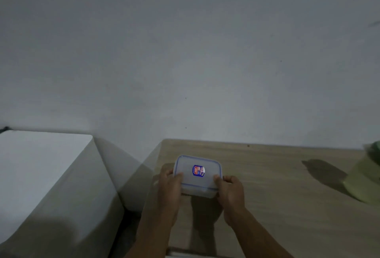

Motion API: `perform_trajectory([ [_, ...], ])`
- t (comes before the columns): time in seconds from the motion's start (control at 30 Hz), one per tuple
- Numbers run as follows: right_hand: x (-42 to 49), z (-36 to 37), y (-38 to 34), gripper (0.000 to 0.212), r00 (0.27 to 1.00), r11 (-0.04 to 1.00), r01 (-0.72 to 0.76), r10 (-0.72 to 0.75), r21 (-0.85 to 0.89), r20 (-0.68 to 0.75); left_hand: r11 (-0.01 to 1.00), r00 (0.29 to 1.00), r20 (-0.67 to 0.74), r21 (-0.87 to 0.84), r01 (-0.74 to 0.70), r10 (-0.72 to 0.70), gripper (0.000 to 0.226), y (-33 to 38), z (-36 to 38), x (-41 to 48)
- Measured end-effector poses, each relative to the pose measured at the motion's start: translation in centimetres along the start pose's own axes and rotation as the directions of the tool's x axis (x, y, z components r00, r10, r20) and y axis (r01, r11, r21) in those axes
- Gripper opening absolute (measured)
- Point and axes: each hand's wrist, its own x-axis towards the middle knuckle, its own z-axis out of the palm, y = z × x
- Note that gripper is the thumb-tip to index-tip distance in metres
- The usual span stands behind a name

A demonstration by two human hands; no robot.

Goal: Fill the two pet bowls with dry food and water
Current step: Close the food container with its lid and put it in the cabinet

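Lidded container (198,173), clear plastic with a blue seal line and a small label (198,170) on top, sat between both hands in the head view, lid on. Contents could not be made out; judged likely the dry-food store for the task. No pet bowls and no water in frame.

Left hand (169,185) gripped the container's left short side: thumb lay on the lid edge, fingers curled round the wall. Right hand (231,192) mirrored it on the right side, thumb on the lid, fingers wrapped at the edge. Neither hand was slack; both were clenched on the container. Two-sided grip probably served to steady it and get at the side clips so the lid could come off, or to carry it level. Whether it rested on the desk (277,185) beneath the hands or hung just over it could not be told.

Off to the left of the left hand stood a white block (41,175). Well to the right of the right hand, a blurred green thing (368,175) at the frame edge, unidentifiable. Beyond the hands, plain wall (185,52).
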Motion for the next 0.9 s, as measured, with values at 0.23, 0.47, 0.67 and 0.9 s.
perform_trajectory([
  [0.23,-5.7,-4.3,-1.8,0.007,0.987,0.968,-0.119,0.091,0.221,0.136,0.979,1.000,0.006,-0.202,0.023,-0.022,0.024,-0.7,-0.2,-6.7],
  [0.47,-12.8,-10.8,0.4,0.013,0.977,0.937,-0.145,0.085,0.317,0.196,0.977,0.999,-0.041,-0.215,-0.009,0.000,0.018,-3.4,-0.8,-16.1],
  [0.67,-18.2,-14.4,5.8,0.014,0.979,0.919,-0.178,0.130,0.351,0.158,0.973,0.992,-0.082,-0.221,0.071,-0.091,0.027,-8.8,-2.1,-22.3],
  [0.9,-21.6,-15.8,12.8,0.016,0.965,0.912,-0.252,0.214,0.323,0.149,0.957,0.980,-0.072,-0.241,0.163,-0.185,0.037,-15.5,-4.1,-25.1],
])
